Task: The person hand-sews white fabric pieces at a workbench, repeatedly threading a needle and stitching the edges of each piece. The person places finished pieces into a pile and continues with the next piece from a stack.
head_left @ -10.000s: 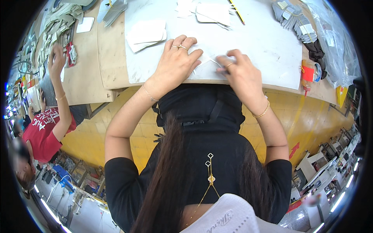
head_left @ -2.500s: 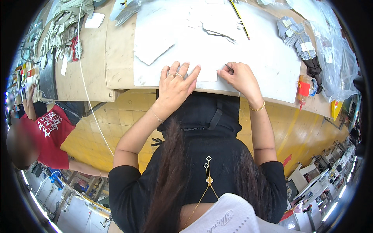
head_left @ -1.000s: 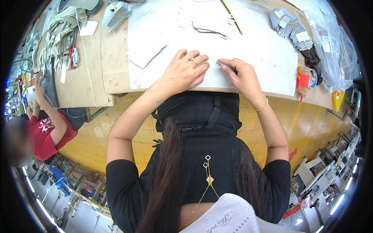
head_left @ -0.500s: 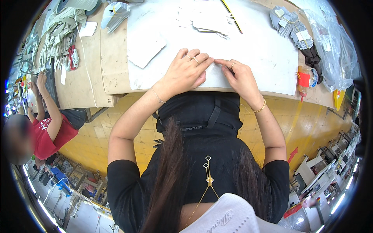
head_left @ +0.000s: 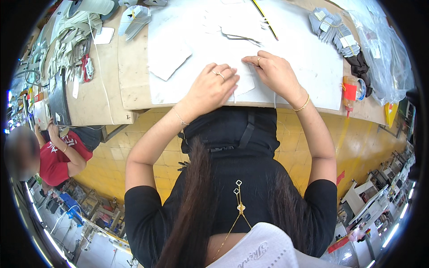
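Work table (head_left: 103, 87): runs across the upper part of the view, its near edge just in front of the waist.
White sheet (head_left: 308, 82): lies flat on the table, under both hands.
Left arm (head_left: 156, 143): bent at the elbow, forearm slanting up and inward from a black short sleeve.
Right arm (head_left: 316, 136): bent likewise, leaning up and to the left, the wrist above the table's near edge.
Grey bundle (head_left: 336, 33): tied, toward the far right of the table.
Left hand (head_left: 211, 87): palm down, back showing, fingers bent and close together, tips pointing right beside the white piece; the grip looks narrow, but I cannot tell whether it pinches anything.
Right hand (head_left: 276, 73): placed a little farther up the sheet, back showing, index reaching left and the other fingers folded; the gap at the fingertips is narrow, and whether anything is held there I cannot tell.
White pile (head_left: 169, 62): well to the left of the right hand, up and left of the left hand.
White piece (head_left: 245, 85): on the sheet between the hands, near the table's front edge; its outline is faint.
Orange-red bottle (head_left: 349, 96): right side, nozzle toward the wearer.
Striped pencil (head_left: 266, 21): slanting, beyond the right hand.
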{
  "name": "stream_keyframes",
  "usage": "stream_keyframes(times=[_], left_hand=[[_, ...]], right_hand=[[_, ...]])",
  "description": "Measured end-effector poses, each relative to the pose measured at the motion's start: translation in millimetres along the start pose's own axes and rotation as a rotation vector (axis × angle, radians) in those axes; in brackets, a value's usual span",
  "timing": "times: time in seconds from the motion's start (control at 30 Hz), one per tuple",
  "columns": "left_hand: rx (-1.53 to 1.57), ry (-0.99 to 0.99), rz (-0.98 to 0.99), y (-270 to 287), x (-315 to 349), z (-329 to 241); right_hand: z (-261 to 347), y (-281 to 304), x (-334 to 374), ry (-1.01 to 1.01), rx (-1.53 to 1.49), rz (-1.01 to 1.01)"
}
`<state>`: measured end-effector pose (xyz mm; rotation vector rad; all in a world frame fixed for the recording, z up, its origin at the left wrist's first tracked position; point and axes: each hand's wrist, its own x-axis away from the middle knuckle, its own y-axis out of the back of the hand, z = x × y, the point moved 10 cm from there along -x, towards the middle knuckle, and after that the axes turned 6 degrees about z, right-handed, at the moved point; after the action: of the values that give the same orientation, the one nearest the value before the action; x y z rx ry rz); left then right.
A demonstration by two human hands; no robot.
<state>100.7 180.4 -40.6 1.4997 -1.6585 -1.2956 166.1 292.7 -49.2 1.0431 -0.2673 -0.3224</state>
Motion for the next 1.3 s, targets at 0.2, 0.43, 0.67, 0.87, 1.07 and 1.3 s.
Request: stream_keyframes(times=[0.2, 0.43, 0.67, 0.87, 1.07, 1.3], left_hand=[[-0.028, -0.059, -0.065, 1.0, -11.9, 3.5], [-0.082, -0.014, -0.047, -4.4, -12.3, 10.3], [-0.096, 0.007, -0.062, -5.8, -12.4, 11.2], [-0.108, 0.017, -0.099, -4.4, -10.2, 10.5], [-0.093, 0.041, -0.1, -4.7, -10.3, 12.9], [-0.121, 0.054, -0.087, -5.8, -11.2, 13.4]], right_hand=[[-2.1, 3.5, -0.3, -0.02, -0.064, -0.02], [-9.3, 0.1, 32.2, -0.272, -0.123, -0.12], [-8.1, -3.2, 38.1, -0.361, -0.135, -0.221], [-10.7, 0.3, 20.5, -0.331, -0.057, -0.184], [14.5, 10.7, 28.9, -0.092, 0.044, -0.243], [24.9, -1.8, 43.8, -0.001, 0.214, -0.185]])
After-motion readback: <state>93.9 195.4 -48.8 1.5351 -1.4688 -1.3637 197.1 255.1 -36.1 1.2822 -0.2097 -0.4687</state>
